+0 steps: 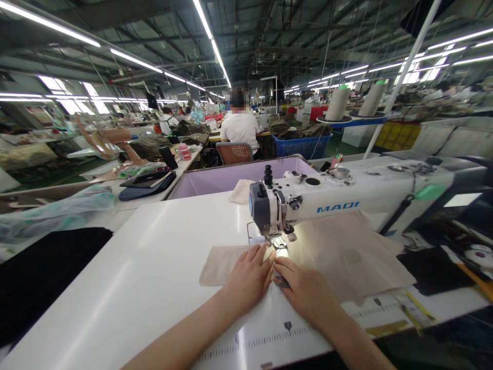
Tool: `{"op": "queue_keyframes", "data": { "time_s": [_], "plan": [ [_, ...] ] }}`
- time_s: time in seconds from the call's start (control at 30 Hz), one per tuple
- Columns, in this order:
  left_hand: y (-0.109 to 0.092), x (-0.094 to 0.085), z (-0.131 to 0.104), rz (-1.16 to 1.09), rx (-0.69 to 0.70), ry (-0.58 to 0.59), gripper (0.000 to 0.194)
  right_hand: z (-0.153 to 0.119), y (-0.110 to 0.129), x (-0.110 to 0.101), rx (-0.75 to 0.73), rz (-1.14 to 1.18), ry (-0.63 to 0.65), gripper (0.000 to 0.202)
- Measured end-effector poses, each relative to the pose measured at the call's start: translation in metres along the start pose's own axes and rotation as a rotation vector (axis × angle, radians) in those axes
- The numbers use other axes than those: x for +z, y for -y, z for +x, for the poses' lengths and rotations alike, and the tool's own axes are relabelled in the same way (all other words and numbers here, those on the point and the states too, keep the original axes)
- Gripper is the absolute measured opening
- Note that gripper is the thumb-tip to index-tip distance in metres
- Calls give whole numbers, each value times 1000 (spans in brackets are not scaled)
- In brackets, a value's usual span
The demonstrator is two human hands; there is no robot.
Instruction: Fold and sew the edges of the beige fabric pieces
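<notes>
Right now I am bringing my hands close together, fingertips meeting just in front of the needle area of the sewing machine (331, 191). My left hand (250, 275) is lying palm down over the right end of a small beige cloth (217, 263), and my right hand (308, 290) is curling its fingers in beside it. Whether either is really pinching the fabric, I can't tell; my fingers are hiding the edge. The cloth is looking light, soft and limp, so it is probably going to pucker if pushed; flat fingertips near its edge, clear of the needle, are seeming the best hold. Its visible part is spreading flat on the white counter (154, 262), left of my left hand. A bigger beige cloth (346, 257) is lying beyond my right hand, to the right.
</notes>
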State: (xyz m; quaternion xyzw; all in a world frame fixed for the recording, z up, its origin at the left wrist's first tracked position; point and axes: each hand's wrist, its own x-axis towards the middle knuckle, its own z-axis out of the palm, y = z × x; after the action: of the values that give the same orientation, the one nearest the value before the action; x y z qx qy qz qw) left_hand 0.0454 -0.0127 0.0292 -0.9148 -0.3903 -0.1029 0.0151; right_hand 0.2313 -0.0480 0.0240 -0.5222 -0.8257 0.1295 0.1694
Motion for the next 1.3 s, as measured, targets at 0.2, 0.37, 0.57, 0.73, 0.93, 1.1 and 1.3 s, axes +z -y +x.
{"op": "queue_keyframes", "data": {
  "time_s": [0.2, 0.37, 0.57, 0.73, 0.93, 1.1, 1.3],
  "plan": [
    [-14, -5, -28, -93, 143, 52, 37, -25, 0, 11, -39, -75, 11, 44],
    [-11, -12, -27, -133, 167, 40, 34, -24, -2, 15, -46, -67, -12, 43],
    [7, -13, -8, -165, 142, 55, 27, 1, -3, 3, 3, -22, 20, 34],
    [25, -12, 8, -171, 142, 55, 25, 19, -2, -6, 38, -6, 33, 32],
    [38, -12, 19, -168, 169, 22, 28, 18, -1, -7, 41, 8, 24, 27],
    [38, -8, 17, -115, 114, 15, 31, 6, 1, 0, 45, 21, 8, 24],
    [36, -8, 15, -104, 111, 22, 32, 5, 2, 2, 59, 34, 0, 25]
  ]
}}
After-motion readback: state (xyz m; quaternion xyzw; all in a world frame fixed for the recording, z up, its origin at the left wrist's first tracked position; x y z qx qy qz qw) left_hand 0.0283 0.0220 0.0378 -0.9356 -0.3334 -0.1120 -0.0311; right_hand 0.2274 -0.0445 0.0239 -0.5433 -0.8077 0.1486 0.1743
